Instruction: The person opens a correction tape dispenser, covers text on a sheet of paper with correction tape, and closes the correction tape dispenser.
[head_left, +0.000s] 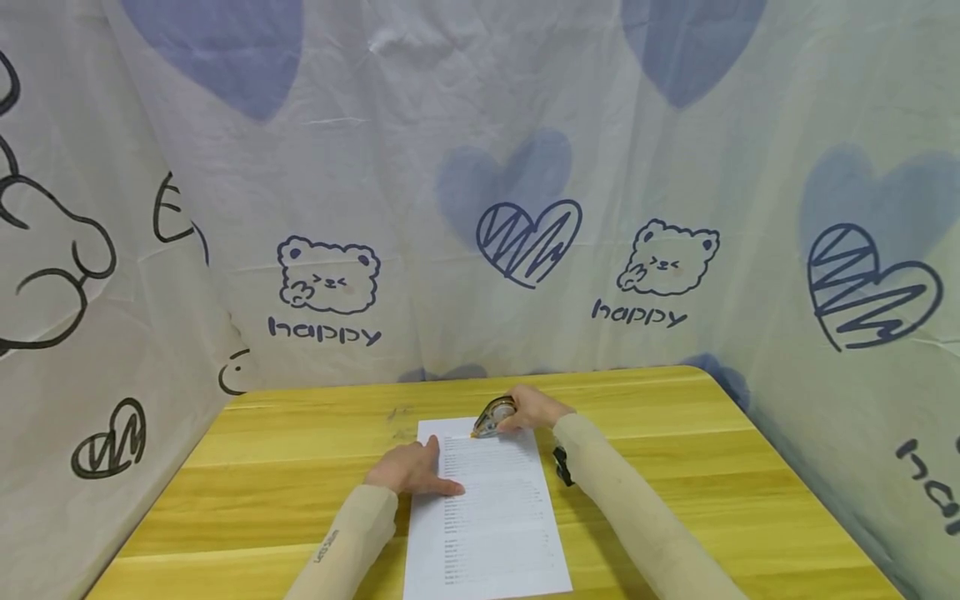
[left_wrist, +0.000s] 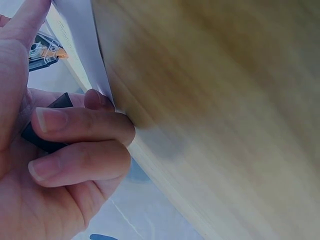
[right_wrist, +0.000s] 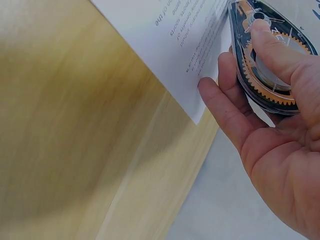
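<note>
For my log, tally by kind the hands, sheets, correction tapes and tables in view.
Hands: 2, left hand and right hand
Sheet: 1
Correction tape: 1
Table: 1
Total: 5

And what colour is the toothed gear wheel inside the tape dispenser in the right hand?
Orange; the gear wheel shows best in the right wrist view.
</note>
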